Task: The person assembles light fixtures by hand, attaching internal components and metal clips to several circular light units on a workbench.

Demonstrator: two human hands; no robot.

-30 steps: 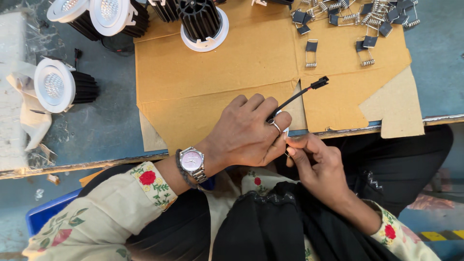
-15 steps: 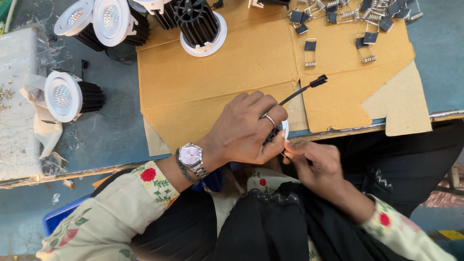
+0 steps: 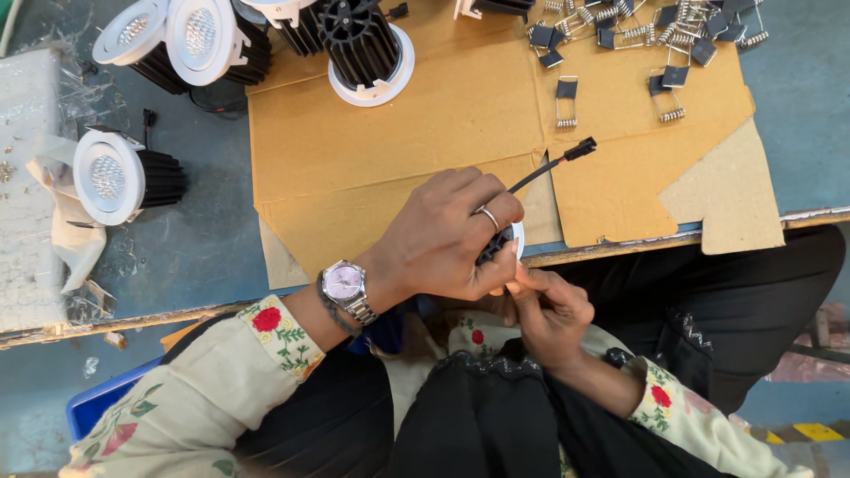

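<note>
A small round downlight with a white rim and black ribbed body sits at the near edge of the bench, almost wholly hidden under the left hand, which is clenched over it from above. Only a sliver of white rim and black fins shows between the fingers. A thin black lead ending in a small black plug connector trails from it to the far right, across the brown cardboard sheet that covers the bench.

The right hand is just below the bench edge, its fingertips pinched against the lamp's near side; what they pinch, if anything, cannot be told.

Judging by its size, the lamp is light and rigid. The finned body gives the firmest hold, while the thin lead is soft and probably best not pulled on.

Further out, a silver wristwatch with a pink face sits on the left wrist. Black-and-silver spring clips lie scattered at the far right, and more white-faced finished downlights stand at the far left on the blue-grey bench top.
</note>
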